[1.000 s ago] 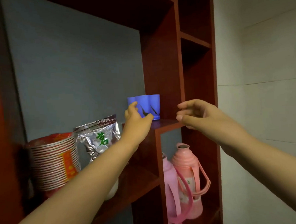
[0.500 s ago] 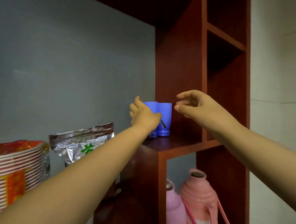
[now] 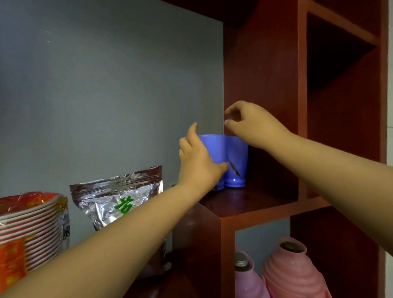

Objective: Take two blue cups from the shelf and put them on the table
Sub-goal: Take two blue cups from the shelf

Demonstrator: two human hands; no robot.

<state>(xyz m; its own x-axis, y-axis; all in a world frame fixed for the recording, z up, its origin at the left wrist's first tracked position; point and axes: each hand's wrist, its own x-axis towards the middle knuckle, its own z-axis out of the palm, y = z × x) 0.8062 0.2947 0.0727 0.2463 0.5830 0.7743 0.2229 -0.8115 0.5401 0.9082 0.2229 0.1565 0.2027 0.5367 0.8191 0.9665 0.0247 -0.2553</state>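
Two blue cups stand side by side on a red-brown wooden shelf (image 3: 246, 203), pressed against each other. My left hand (image 3: 198, 164) wraps around the left blue cup (image 3: 212, 148), covering its lower half. The right blue cup (image 3: 236, 162) shows a dark mark on its side. My right hand (image 3: 249, 123) hovers just above the right cup's rim, fingers curled and apart, holding nothing.
A silver foil bag (image 3: 118, 198) with green print stands left of the cups, lower down. A stack of red and white bowls (image 3: 22, 235) sits at the far left. Two pink thermos flasks (image 3: 286, 274) stand in the compartment below. A wooden upright (image 3: 264, 77) rises right behind the cups.
My view has come closer to the shelf. My left hand has closed further around the left cup. My right hand has risen from beside the right cup to just above its rim.
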